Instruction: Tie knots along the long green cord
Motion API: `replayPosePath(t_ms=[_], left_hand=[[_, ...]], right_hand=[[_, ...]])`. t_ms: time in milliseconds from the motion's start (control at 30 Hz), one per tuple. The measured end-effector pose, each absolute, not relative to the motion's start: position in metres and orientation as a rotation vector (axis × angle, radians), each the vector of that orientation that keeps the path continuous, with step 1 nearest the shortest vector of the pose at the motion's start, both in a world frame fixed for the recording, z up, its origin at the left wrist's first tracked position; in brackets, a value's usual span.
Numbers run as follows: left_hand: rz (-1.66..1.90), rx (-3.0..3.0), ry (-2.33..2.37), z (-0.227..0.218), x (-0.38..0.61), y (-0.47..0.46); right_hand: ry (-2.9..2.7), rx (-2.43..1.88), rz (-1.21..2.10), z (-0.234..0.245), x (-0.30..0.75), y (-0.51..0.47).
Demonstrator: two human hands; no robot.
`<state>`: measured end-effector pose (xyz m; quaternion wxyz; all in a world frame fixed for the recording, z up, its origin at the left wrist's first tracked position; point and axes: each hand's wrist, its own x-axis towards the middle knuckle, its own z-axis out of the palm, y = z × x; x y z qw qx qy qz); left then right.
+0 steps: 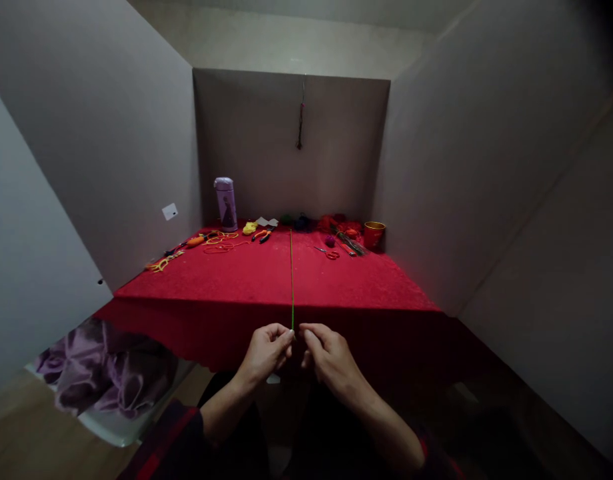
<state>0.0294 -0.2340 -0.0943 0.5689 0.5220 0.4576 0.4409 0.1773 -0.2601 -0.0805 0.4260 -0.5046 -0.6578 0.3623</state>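
Observation:
A thin green cord (292,287) runs straight and taut from the back of the red-covered table toward me, over the front edge. My left hand (269,348) pinches its near end between thumb and forefinger, just in front of the table edge. Close on the right of that end is my right hand (331,357), its fingers loosely bent and the thumb slightly apart from the forefinger. Nothing shows between them, and a small gap separates the two hands.
On the red cloth (226,283) stand a purple bottle (227,205) and a red cup (374,235). Orange-handled pliers (264,235), red scissors (329,253), yellow yarn (250,228) and a purple ball (330,241) lie at the back. Grey panels (486,147) enclose the table.

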Motion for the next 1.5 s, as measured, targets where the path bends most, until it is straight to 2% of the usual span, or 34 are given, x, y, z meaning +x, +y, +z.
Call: replayPosePath(t_ms=[67,100,233,300,567,700,800,900,967,1133,1267,1500], left_hand=[[1.035,1.261,1.081,-0.094,0.028,-0.234],[1.042,1.293,1.097,-0.095,0.027,-0.235],[1.095,1.576,1.234,-0.096,0.021,-0.238],[1.106,1.762,1.283,-0.095,0.018,-0.241],[0.896,2.543,1.716,-0.099,0.019,-0.265],[0.762,2.728,1.691,-0.111,0.024,-0.279],[0.874,2.622,1.566,-0.113,0.024,-0.281],[1.200,2.270,1.486,-0.103,0.023,-0.273],[1.287,2.027,1.435,-0.096,0.024,-0.264],[0.977,1.704,1.250,-0.095,0.025,-0.241],[1.005,1.786,1.253,-0.094,0.023,-0.236],[1.028,1.777,1.309,-0.089,0.024,-0.236]], right_hand=[[-1.707,-1.216,1.123,-0.081,0.166,-0.250],[-1.752,-1.208,1.130,-0.082,0.163,-0.246],[-1.875,-1.272,0.771,-0.085,0.163,-0.233],[-1.865,-1.293,0.736,-0.085,0.165,-0.229],[-1.589,-1.307,1.199,-0.098,0.157,-0.221],[-1.495,-1.275,1.348,-0.099,0.157,-0.225],[-1.459,-1.251,1.393,-0.097,0.161,-0.229],[-1.438,-1.234,1.397,-0.096,0.164,-0.231],[-1.436,-1.231,1.386,-0.096,0.165,-0.231],[-1.523,-1.220,1.276,-0.096,0.165,-0.231],[-1.578,-1.231,1.155,-0.096,0.169,-0.230],[-1.865,-1.394,0.655,-0.088,0.176,-0.251]])
